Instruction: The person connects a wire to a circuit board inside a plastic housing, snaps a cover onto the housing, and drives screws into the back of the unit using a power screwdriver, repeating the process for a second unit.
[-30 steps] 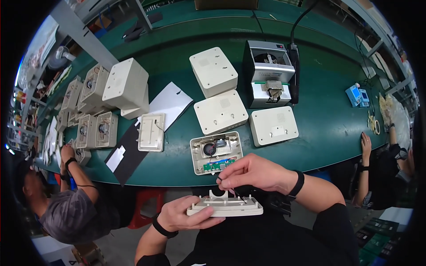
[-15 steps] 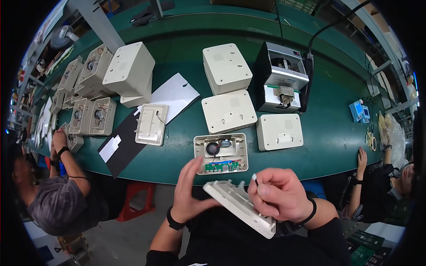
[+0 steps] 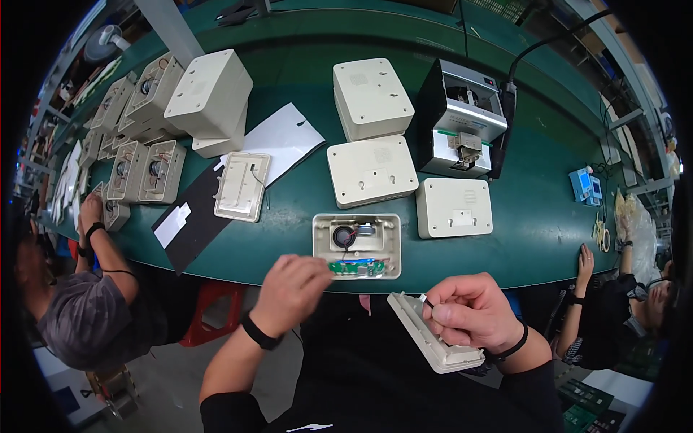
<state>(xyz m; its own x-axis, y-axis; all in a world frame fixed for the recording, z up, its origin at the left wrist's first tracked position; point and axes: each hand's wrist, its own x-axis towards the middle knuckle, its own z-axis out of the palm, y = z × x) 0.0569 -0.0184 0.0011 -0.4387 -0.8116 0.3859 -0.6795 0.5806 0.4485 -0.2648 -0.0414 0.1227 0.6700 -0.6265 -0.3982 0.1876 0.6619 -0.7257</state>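
Observation:
My right hand (image 3: 473, 317) pinches a short dark wire with a white connector (image 3: 424, 298) between thumb and fingers. Beneath that hand a cream plastic cover (image 3: 413, 333) hangs tilted, its ribbed inner side up; how it is supported is partly hidden by the fingers. My left hand (image 3: 290, 292) is beside the near left corner of an open cream housing (image 3: 393, 247), fingers loosely bent and somewhat blurred, no object visible in them. Inside the housing are a round black speaker (image 3: 344, 237), a second round metal part (image 3: 366, 229) and a green circuit board (image 3: 350, 269) along the near side.
Closed cream housings (image 3: 372, 169) stand behind and to the right. A grey-black machine (image 3: 462, 119) is at the back right. On the left lie another cover (image 3: 244, 186), a black sheet (image 3: 191, 231) and stacked open housings (image 3: 160, 173). Co-workers sit at both sides.
My left hand has come away from the cover and moved left, its fingers now bent beside the housing. The cover, with my right hand and the wire, has shifted right.

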